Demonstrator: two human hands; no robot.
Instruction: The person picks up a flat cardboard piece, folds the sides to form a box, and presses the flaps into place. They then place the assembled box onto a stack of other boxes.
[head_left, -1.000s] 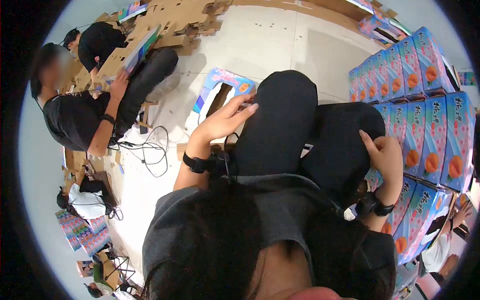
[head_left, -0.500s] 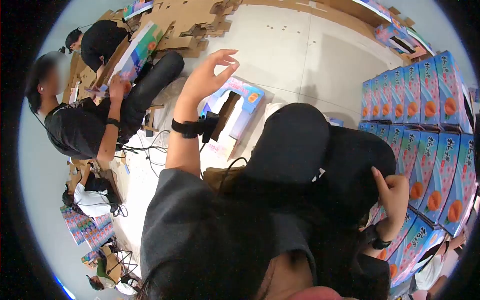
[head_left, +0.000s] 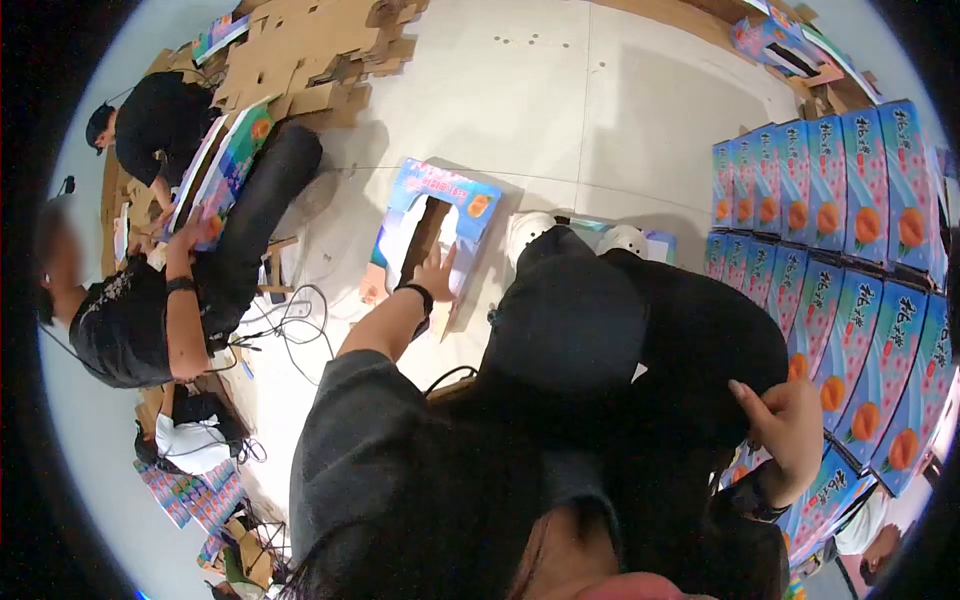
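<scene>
My left hand [head_left: 435, 275] reaches down over a blue, pink and white printed carton [head_left: 478, 200] on the floor. Its fingers are extended and hold nothing; the fingertips overlap the carton's white side by its long cut-out opening. Fruit and pink lettering are printed on the carton's far end. Beside my right thigh [head_left: 710, 320] is my right hand [head_left: 790, 425], thumb stretched toward the black trousers and no object showing in it. Part of its fingers is hidden. Close to this hand stands a stack of blue and pink fruit boxes [head_left: 840, 285].
Flattened brown cardboard [head_left: 300, 50] lies at the upper left. A person in black [head_left: 130, 325] sits at left, hands on a similar carton [head_left: 225, 165]. Cables [head_left: 300, 315] trail over the floor between us. Another carton [head_left: 785, 48] stands at the upper right.
My left hand has gone down from its raised position to the carton on the floor. The right hand stays beside my thigh. My view has shifted slightly.
</scene>
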